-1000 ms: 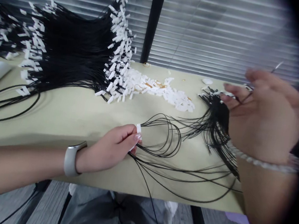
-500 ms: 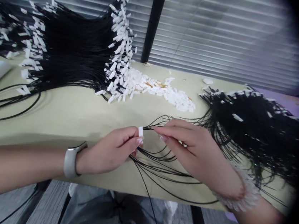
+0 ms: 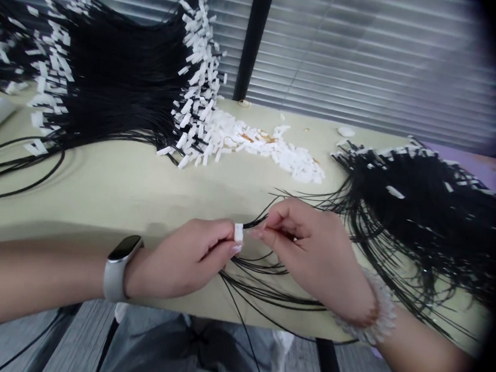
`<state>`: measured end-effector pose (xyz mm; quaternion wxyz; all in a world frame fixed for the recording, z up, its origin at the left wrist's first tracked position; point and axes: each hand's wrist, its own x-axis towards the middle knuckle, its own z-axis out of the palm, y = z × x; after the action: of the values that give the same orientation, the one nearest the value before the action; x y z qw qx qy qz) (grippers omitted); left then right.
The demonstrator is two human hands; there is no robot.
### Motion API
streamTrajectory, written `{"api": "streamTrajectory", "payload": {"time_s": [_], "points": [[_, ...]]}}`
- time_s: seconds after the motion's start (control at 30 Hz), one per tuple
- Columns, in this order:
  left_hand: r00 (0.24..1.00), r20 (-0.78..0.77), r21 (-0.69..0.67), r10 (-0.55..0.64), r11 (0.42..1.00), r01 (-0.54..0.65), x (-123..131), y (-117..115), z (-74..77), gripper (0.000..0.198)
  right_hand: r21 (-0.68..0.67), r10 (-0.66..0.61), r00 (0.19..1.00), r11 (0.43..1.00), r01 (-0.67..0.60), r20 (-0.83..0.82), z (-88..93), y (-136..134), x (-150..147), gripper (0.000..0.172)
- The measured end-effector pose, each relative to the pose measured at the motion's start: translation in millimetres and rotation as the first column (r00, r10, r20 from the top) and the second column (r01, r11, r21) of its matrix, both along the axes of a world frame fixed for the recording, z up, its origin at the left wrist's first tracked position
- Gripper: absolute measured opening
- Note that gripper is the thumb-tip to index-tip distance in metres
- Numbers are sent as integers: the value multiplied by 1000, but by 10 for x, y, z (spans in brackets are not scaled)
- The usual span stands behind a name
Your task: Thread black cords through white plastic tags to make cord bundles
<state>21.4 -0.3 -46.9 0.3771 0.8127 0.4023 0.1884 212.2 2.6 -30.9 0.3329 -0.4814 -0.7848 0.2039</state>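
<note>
White plug (image 3: 238, 233) sits at the fingertips of the left hand (image 3: 186, 256), clamped between thumb and forefinger, while black wires (image 3: 280, 298) run from below it toward the right hand (image 3: 318, 257). Just right of the plug, that hand's thumb and finger pinch together, their grip too small to make out. Loose white pieces (image 3: 299, 165) lie on the counter (image 3: 140, 191) beyond both hands.

Along the table (image 3: 118, 183), before the blinds (image 3: 379, 57), a stack of cables (image 3: 126, 76) lies on the left, a pile of loose pieces (image 3: 297, 165) right beside it, a heap of wires (image 3: 408, 192) far right. Nearer the front edge, the left hand (image 3: 181, 259) and right hand (image 3: 320, 260) are side by side, strands (image 3: 280, 299) trailing below.
</note>
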Motion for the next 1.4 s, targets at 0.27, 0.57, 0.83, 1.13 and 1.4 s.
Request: {"api": "streamTrajectory", "payload": {"time_s": [0.27, 0.57, 0.83, 1.13, 1.4], "points": [[999, -28, 9, -37, 999, 37, 7, 13, 6, 22, -35, 19, 1000, 999, -20, -7, 6, -7, 3, 7], [999, -13, 31, -50, 998, 50, 11, 6, -12, 22, 30, 26, 1000, 999, -26, 15, -31, -27, -66, 7], [941, 223, 33, 256, 962, -270, -2, 62, -43, 23, 320, 157, 900, 899, -300, 406, 172, -107, 50, 13], [941, 207, 76, 267, 955, -287, -48, -7, -50, 22, -149, 349, 883, 936, -317, 314, -39, -69, -113, 25], [947, 186, -17, 262, 965, -263, -39, 26, -74, 25, -185, 275, 900, 957, -222, 339, -46, -95, -128, 23]]}}
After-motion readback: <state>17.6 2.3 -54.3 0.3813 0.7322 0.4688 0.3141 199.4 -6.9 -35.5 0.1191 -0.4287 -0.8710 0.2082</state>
